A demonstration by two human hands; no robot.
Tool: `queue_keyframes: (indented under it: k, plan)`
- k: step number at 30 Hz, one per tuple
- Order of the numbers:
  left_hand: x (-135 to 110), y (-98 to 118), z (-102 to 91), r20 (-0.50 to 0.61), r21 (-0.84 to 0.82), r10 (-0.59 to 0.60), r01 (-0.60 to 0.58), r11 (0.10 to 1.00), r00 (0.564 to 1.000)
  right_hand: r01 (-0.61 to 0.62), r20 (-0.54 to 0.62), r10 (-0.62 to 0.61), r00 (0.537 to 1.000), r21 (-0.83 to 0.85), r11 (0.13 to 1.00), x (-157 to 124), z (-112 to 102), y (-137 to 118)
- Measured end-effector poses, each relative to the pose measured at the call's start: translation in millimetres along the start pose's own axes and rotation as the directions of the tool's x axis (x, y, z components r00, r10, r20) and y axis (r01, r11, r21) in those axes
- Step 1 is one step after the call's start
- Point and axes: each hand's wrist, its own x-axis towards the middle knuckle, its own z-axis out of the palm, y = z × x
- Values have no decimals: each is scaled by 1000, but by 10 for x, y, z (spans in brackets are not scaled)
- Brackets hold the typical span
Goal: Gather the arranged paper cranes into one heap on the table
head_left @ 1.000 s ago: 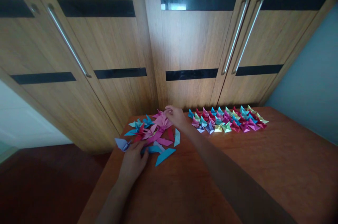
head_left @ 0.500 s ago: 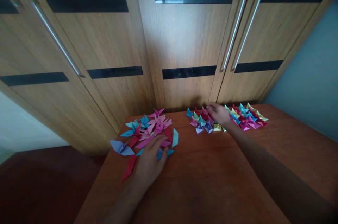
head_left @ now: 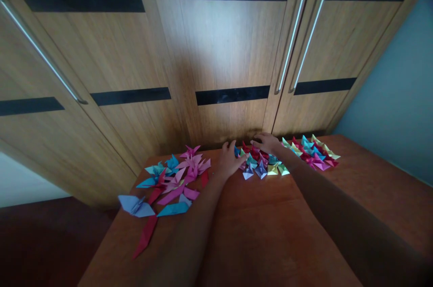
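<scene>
My left hand (head_left: 230, 160) is at the left end of a cluster of small pointed folded-paper pieces (head_left: 261, 170), its fingers and thumb spread around that edge. My right hand (head_left: 267, 143) reaches over the back of the same cluster from the right, fingers stretched to the left and apart. I see nothing held in either hand. The pieces stand in close rows, in purple, yellow, green, red and blue; some are hidden behind the hands. To the left lies a loose pile of larger origami cranes (head_left: 192, 167), pink, blue and red, partly covered by my left forearm.
Further right is another block of folded-paper pieces (head_left: 318, 156). A pale lilac crane (head_left: 135, 206) and a red paper strip (head_left: 146, 235) lie near the left edge of the wooden table (head_left: 257, 233). A wooden wardrobe (head_left: 233, 48) with metal handles rises directly behind.
My left hand has left the crane pile and moved right and away from me to the small pieces. My right hand stays over them. The view has turned slightly right.
</scene>
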Motion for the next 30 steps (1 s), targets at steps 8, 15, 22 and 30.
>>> queue_keyframes:
  k: [8, 15, 22, 30]
  plan:
    - [-83, 1, 108, 93, -4, 96, -96, 995, 991, 12, 117, -13, 993, 15, 1000, -161, 34, 7]
    - [-530, 52, 200, 155, 104, 216, -233, 967, 964, 22, 128, -26, 991, 35, 999, -453, -3, -249]
    - [-787, 95, 318, -23, 21, 202, -202, 979, 979, -23, 105, 3, 994, 194, 981, -729, 3, -562]
    - [-934, 40, 43, -164, -57, 171, -182, 982, 972, -111, 119, 48, 992, 603, 790, -891, 153, -1099]
